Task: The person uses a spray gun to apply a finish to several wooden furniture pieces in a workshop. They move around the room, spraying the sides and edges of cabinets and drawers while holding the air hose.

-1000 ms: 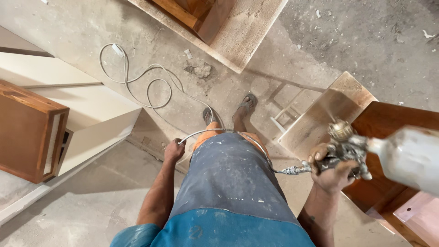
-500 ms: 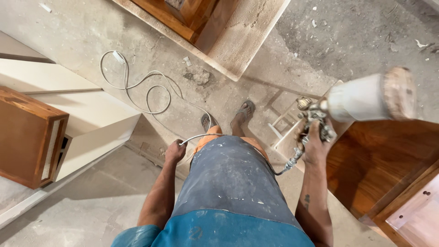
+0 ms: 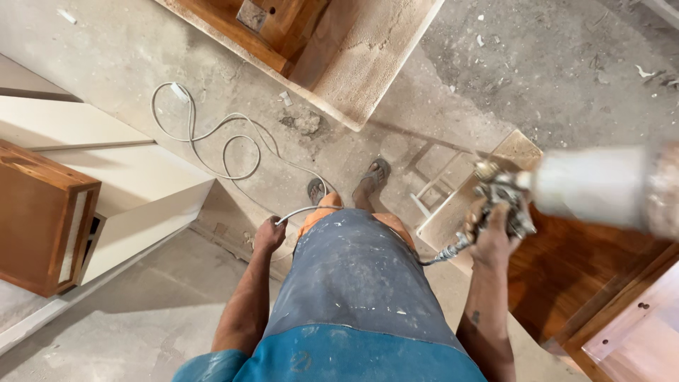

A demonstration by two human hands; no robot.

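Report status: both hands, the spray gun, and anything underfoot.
Right hand gripping spray gun, white cup tipped sideways. Left hand holding air hose. Hose loops on floor ahead of feet; wood panel at right.

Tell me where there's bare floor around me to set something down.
The widest bare concrete lies upper right, beyond the brown panel by the right hand and spray gun. Another patch lies lower left, below the cabinet box. Ahead of the left hand, the looping hose clutters the floor.
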